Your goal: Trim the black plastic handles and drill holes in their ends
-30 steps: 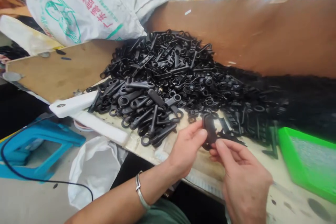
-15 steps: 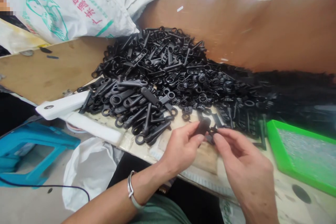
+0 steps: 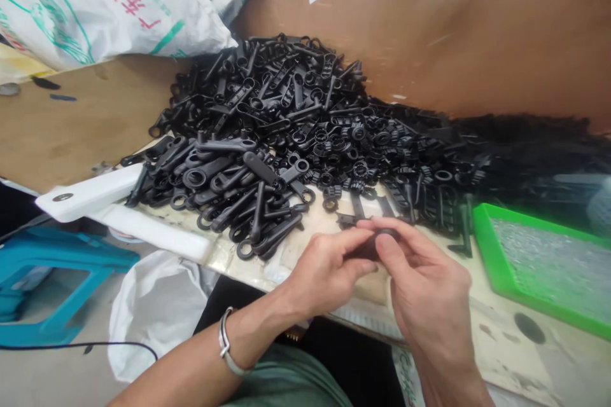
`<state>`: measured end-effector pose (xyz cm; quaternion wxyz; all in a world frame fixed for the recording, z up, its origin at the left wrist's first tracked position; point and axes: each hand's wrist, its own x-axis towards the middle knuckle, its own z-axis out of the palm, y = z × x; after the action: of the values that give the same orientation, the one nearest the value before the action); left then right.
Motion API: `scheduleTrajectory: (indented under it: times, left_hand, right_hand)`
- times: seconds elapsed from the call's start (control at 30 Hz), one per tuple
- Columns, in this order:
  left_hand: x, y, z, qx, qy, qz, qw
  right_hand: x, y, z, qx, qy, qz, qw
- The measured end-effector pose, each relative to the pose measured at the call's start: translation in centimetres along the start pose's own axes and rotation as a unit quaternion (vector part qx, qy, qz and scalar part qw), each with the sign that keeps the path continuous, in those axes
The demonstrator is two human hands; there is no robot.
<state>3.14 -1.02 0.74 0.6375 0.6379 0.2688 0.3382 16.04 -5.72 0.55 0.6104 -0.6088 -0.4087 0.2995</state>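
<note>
At the table's front edge, my left hand [image 3: 324, 270] and my right hand [image 3: 427, 286] are brought together around a dark plastic piece [image 3: 382, 238]. My left thumb and index finger pinch it from one side. The right thumb presses on its rounded end, with the right fingers curled behind. Fingers cover most of the piece, so its full shape is hidden. Just beyond the hands lie black ring-shaped parts [image 3: 360, 168] with ribbed sides. Left of them is a heap of black lever-like plastic parts [image 3: 260, 210] with ringed ends.
A large pile of black parts [image 3: 286, 89] backs against a brown board [image 3: 429, 38]. On the right stands a green tray [image 3: 499, 267] of small clear pieces. White bars [image 3: 90, 191] lie at left, above a blue stool [image 3: 71, 273] and an open white bag [image 3: 143, 324].
My hands have closed together, the right moving left to meet the left. The two dark pieces held apart before now sit together between the fingers. The view has shifted slightly.
</note>
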Motion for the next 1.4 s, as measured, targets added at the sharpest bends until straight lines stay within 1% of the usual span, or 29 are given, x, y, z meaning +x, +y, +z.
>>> scheduleTrajectory:
  times: [0.07,0.13,0.2,0.27,0.37,0.43,0.57,0.63,0.67,0.7,0.73,0.8,0.87,0.9,0.93,0.97,1.03,1.07,1.13,1.2,1.23,1.27,1.3,1.33,1.37,1.4]
  left_hand:
    - [0.0,0.0,0.0,0.044,0.017,-0.013,0.999]
    - [0.1,0.0,0.0,0.078,0.031,-0.015,0.996]
    - [0.2,0.0,-0.2,0.071,0.021,0.005,0.997]
    - [0.3,0.0,-0.3,0.033,-0.005,0.021,0.999]
    - [0.4,-0.1,-0.4,-0.011,-0.023,0.002,1.000]
    - [0.3,-0.2,-0.3,-0.004,-0.020,-0.009,1.000]
    - [-0.1,-0.1,0.0,0.086,-0.003,0.009,0.996]
    - [-0.2,-0.1,0.2,0.139,0.022,0.014,0.990]
    - [-0.1,-0.1,0.3,0.143,0.033,0.009,0.989]
    - [0.0,-0.1,0.3,0.125,0.037,-0.002,0.991]
    - [0.2,-0.1,0.3,0.086,0.036,-0.019,0.996]
    - [0.7,-0.2,0.2,-0.038,0.025,-0.060,0.997]
    - [1.1,-0.1,0.0,-0.161,0.037,-0.089,0.982]
    - [1.2,-0.1,-0.1,-0.208,0.054,-0.097,0.972]
    - [1.3,0.0,-0.1,-0.248,0.074,-0.102,0.961]
    - [1.4,0.0,-0.1,-0.282,0.091,-0.105,0.949]
    - [1.4,0.2,0.0,-0.329,0.112,-0.109,0.931]
    - [1.3,0.2,0.1,-0.345,0.112,-0.109,0.925]
    - [1.1,0.4,0.4,-0.359,0.092,-0.108,0.922]
    - [0.7,0.5,0.5,-0.338,0.075,-0.103,0.932]
    - [0.5,0.6,0.4,-0.305,0.081,-0.090,0.945]
    - [0.2,0.7,0.2,-0.246,0.095,-0.064,0.963]
    - [-0.1,0.8,-0.1,-0.160,0.109,-0.025,0.981]
    - [-0.3,0.9,-0.4,-0.056,0.108,0.024,0.992]
    - [-0.6,1.0,-0.7,0.050,0.087,0.077,0.992]
    - [-0.7,1.1,-1.0,0.140,0.053,0.121,0.981]
  right_hand:
    - [-0.1,0.2,0.0,-0.021,0.010,-0.019,1.000]
    - [0.1,0.5,-0.1,0.011,-0.024,-0.013,1.000]
    - [0.4,0.8,-0.4,0.052,-0.072,0.000,0.996]
    - [0.7,1.0,-0.7,0.066,-0.090,0.007,0.994]
    - [0.7,1.0,-1.0,0.046,-0.069,0.016,0.996]
    - [0.4,0.8,-1.1,0.017,-0.054,0.014,0.998]
    - [-0.3,0.1,-0.7,-0.051,-0.018,-0.003,0.999]
    - [-0.4,0.1,-0.2,-0.050,0.010,-0.004,0.999]
    - [-0.3,0.3,0.1,-0.035,0.023,0.002,0.999]
    - [-0.1,0.4,0.3,-0.015,0.028,0.015,0.999]
    - [0.2,0.7,0.4,0.006,0.022,0.035,0.999]
    - [1.0,1.0,0.4,0.043,-0.008,0.079,0.996]
    - [1.5,1.1,-0.1,0.082,-0.040,0.099,0.991]
    - [1.6,1.0,-0.5,0.096,-0.039,0.091,0.990]
    - [1.4,1.0,-0.8,0.093,-0.024,0.073,0.993]
    - [1.1,0.9,-1.1,0.071,-0.002,0.050,0.996]
    - [0.0,0.7,-1.2,-0.014,0.027,0.011,0.999]
    - [-0.5,0.7,-1.2,-0.060,0.026,-0.004,0.998]
    - [-1.3,0.6,-1.0,-0.114,-0.001,-0.021,0.993]
    - [-1.3,0.5,-1.2,-0.136,-0.024,-0.045,0.989]
    - [-1.1,0.3,-1.5,-0.149,-0.032,-0.062,0.986]
    - [-0.7,0.1,-2.1,-0.165,-0.047,-0.084,0.982]
    - [-0.2,-0.2,-2.8,-0.181,-0.070,-0.108,0.975]
    - [0.2,-0.6,-3.5,-0.194,-0.101,-0.132,0.967]
    - [0.6,-0.9,-4.1,-0.200,-0.135,-0.152,0.958]
    - [0.9,-1.3,-4.7,-0.198,-0.167,-0.164,0.952]
